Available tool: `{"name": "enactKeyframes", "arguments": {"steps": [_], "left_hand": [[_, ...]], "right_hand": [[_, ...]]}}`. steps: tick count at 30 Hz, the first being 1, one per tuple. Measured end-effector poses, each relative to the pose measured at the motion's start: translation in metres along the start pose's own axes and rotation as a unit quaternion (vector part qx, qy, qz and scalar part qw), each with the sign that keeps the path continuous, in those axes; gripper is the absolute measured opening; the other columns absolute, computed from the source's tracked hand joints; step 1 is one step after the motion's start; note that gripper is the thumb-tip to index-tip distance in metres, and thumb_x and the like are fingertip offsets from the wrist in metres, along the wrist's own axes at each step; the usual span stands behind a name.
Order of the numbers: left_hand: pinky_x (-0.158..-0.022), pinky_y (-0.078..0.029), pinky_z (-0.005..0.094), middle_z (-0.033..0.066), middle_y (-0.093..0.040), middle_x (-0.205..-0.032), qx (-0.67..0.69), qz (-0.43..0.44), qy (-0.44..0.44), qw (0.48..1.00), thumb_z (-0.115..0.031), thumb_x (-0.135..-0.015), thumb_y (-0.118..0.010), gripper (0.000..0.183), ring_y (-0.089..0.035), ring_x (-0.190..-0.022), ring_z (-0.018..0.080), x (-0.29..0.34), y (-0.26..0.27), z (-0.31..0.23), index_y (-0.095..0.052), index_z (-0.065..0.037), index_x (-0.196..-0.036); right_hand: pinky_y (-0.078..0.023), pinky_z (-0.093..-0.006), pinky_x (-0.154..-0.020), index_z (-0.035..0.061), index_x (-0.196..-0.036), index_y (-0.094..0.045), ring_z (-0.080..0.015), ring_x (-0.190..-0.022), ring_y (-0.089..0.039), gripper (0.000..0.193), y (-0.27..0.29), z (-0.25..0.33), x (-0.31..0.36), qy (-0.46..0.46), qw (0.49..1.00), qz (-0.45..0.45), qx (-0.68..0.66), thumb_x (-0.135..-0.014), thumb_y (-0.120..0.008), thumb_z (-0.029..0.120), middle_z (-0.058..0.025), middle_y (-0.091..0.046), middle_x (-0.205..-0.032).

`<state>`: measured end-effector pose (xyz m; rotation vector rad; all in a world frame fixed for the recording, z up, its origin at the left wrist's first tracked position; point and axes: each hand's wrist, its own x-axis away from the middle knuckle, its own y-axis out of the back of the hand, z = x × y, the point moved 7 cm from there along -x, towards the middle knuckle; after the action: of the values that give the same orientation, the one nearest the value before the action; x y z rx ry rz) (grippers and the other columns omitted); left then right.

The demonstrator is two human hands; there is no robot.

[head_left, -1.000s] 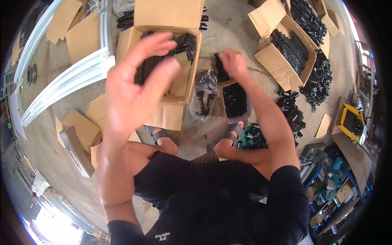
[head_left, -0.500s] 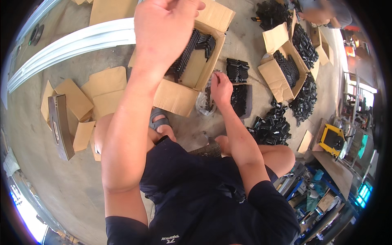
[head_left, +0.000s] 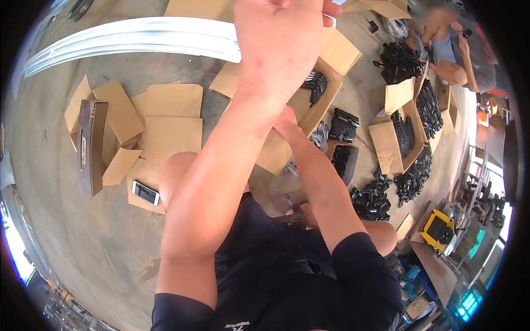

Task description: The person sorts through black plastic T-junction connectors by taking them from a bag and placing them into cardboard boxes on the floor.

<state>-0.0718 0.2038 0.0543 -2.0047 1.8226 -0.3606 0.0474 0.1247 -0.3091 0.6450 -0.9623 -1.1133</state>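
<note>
My left hand (head_left: 280, 47) is raised close to the camera, its back toward me, over an open cardboard carton (head_left: 324, 113). The visible fingers are bent and run out at the top edge; a small whitish edge shows beside them, but what they hold cannot be made out. My right hand (head_left: 285, 120) reaches to the carton's near side, behind my left forearm, which hides its fingers. Inside the carton lie black ribbed parts (head_left: 315, 85) in a row, partly covered by my left hand. Clear plastic wrap (head_left: 319, 136) lies beside the carton.
A stack of black parts (head_left: 344, 125), a small box of black pieces (head_left: 342, 160), another open carton (head_left: 386, 146) and loose black heaps (head_left: 372, 198) are to the right. White metal profiles (head_left: 149, 38), flattened cardboard (head_left: 176, 132) and a phone (head_left: 145, 193) lie left. A person (head_left: 441, 44) sits far right.
The view has shifted, so the scene sits farther right and lower. My right hand has moved from beside the carton to its near side, behind my left forearm. My left hand stays raised.
</note>
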Motion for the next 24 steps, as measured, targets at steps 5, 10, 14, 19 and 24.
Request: {"name": "enactKeyframes", "arguments": {"steps": [5,10,14,19,24], "left_hand": [[-0.072,-0.053,0.0278,0.0074,-0.071,-0.080,0.026,-0.001,0.045,0.999,-0.028,-0.104,-0.061,0.034,-0.065,-0.073,0.0127,-0.004,0.006,0.018,-0.071,0.001,-0.089],[-0.090,-0.050,0.0278,0.0076,-0.074,-0.099,-0.157,0.080,0.081,0.981,-0.032,-0.098,-0.069,0.040,-0.066,-0.099,0.0129,0.014,-0.014,0.054,-0.067,0.002,-0.119],[-0.089,-0.055,0.0347,0.0208,-0.071,-0.115,-0.276,0.225,0.129,0.925,-0.046,-0.088,-0.076,0.073,-0.070,-0.101,0.0227,0.061,-0.046,0.110,-0.059,0.010,-0.130],[-0.082,-0.055,0.0286,0.0073,-0.074,-0.101,-0.172,0.400,0.232,0.870,-0.012,-0.087,-0.081,0.033,-0.068,-0.094,0.0101,0.140,-0.093,0.141,-0.066,0.002,-0.112],[-0.083,-0.054,0.0280,0.0057,-0.073,-0.099,-0.265,0.398,0.215,0.852,-0.007,-0.090,-0.075,0.026,-0.067,-0.090,0.0095,0.162,-0.112,0.148,-0.065,0.001,-0.112]], "right_hand": [[-0.055,-0.0422,-0.071,0.0004,-0.110,-0.066,-0.0314,-0.079,-0.072,0.021,0.047,-0.020,0.013,0.003,0.978,-0.062,-0.201,-0.090,-0.064,0.006,-0.0177,-0.072,-0.083],[-0.054,-0.0263,-0.062,-0.0042,-0.110,-0.063,-0.0117,-0.072,-0.066,0.015,0.168,-0.035,0.072,-0.075,0.886,-0.103,-0.446,-0.097,-0.055,0.000,-0.0076,-0.070,-0.087],[-0.054,-0.0245,-0.061,-0.0046,-0.109,-0.062,-0.0108,-0.072,-0.066,0.014,0.256,-0.039,0.139,-0.072,0.848,-0.186,-0.492,-0.098,-0.056,0.000,-0.0070,-0.070,-0.087],[-0.052,-0.0228,-0.062,-0.0017,-0.118,-0.062,-0.0084,-0.070,-0.063,0.020,0.299,-0.027,0.213,-0.070,0.847,-0.243,-0.468,-0.100,-0.059,0.004,-0.0036,-0.069,-0.088],[-0.050,-0.0233,-0.065,-0.0002,-0.133,-0.060,-0.0056,-0.072,-0.059,0.035,0.302,-0.033,0.240,-0.022,0.887,-0.197,-0.416,-0.098,-0.064,0.005,-0.0015,-0.068,-0.090]]}}
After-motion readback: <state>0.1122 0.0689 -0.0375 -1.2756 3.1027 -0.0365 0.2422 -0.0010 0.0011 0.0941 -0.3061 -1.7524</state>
